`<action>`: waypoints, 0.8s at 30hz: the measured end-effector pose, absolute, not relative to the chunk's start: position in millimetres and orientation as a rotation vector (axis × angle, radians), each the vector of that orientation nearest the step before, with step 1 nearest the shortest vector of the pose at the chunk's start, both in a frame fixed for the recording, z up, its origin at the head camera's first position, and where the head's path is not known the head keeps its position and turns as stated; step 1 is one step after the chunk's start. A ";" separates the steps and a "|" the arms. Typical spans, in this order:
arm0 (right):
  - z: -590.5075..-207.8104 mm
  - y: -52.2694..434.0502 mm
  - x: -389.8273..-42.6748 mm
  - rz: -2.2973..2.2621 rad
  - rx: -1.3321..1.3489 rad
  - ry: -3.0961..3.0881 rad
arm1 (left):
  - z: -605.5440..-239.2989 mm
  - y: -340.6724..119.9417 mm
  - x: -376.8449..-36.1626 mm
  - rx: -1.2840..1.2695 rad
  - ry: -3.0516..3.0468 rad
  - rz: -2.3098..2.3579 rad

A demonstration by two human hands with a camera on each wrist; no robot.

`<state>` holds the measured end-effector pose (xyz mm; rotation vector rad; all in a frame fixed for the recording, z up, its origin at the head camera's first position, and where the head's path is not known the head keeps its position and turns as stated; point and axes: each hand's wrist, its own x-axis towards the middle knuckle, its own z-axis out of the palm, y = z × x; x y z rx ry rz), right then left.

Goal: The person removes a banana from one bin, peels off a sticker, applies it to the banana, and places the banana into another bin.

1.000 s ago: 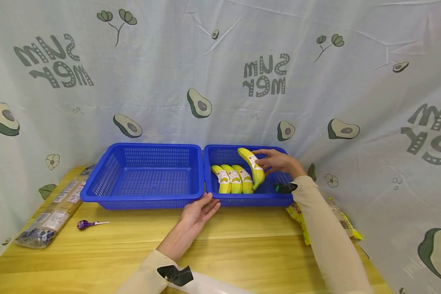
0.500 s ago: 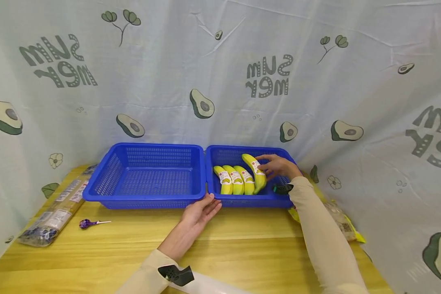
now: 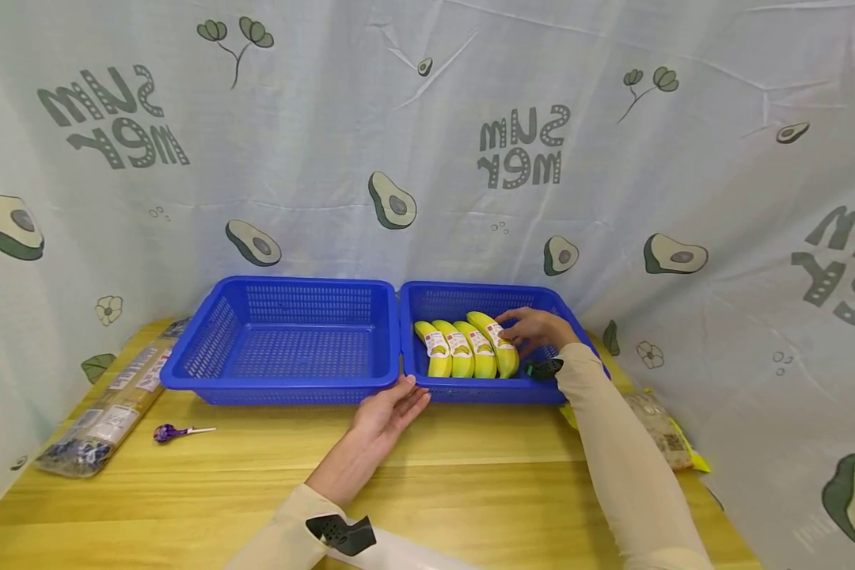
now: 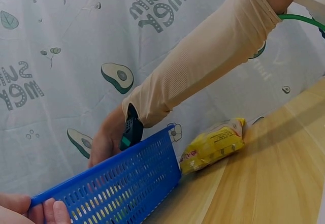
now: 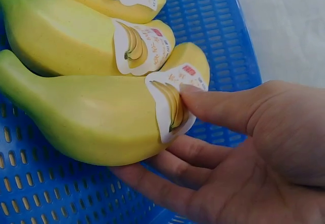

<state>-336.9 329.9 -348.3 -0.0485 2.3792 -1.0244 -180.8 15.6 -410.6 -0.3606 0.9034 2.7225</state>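
The person's right hand [image 3: 537, 331] is down inside the right-hand blue plastic slotted basket [image 3: 558, 317], thumb on the paper label and fingers curled under the side of the fourth yellow banana [image 3: 500, 348], the one at the right end of the row, which now lies on the basket floor touching its neighbour. In the right wrist view that grip on the banana [image 5: 86, 117] is plain: the thumb presses the sticker and three fingers [image 5: 162, 188] cradle the fruit from below. The left hand [image 3: 388, 410] rests flat and relaxed on the wooden table [image 3: 470, 483], fingertips touching the near rim where the two baskets meet. I'd judge the banana light and fairly firm, with a smooth skin that bruises if squeezed, so the thick middle is the place to hold it, loosely, not the stem or tip. By my count there are four yellow bananas, each with a label, all in the right basket; two blue baskets side by side, the left-hand blue basket [image 3: 207, 348] with nothing visible in it; one purple-wrapped lollipop [image 3: 171, 433] on the table; one long clear packet [image 3: 103, 412] at the left edge; and one yellow snack bag [image 4: 213, 145] beside the right basket.
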 end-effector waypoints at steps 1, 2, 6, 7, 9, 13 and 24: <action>-347.8 329.7 -336.3 -1.021 -0.052 2.377 | -410.4 15.7 -180.8 -0.360 0.902 2.724; -347.7 329.7 -335.9 -1.015 -0.053 2.376 | -410.3 15.7 -180.9 -0.360 0.901 2.724; -347.2 329.4 -334.4 -1.009 -0.052 2.376 | -410.9 15.6 -181.2 -0.358 0.898 2.720; -347.0 329.1 -334.0 -1.008 -0.057 2.376 | -410.9 15.6 -181.2 -0.358 0.900 2.720; -346.7 328.5 -332.7 -0.999 -0.072 2.377 | -410.9 15.2 -181.2 -0.359 0.898 2.721; -346.3 327.1 -332.1 -0.997 -0.093 2.373 | -410.2 14.0 -181.2 -0.352 0.890 2.724; -346.5 330.7 -332.2 -0.943 -0.152 2.366 | -411.9 14.0 -182.2 -0.340 0.866 2.722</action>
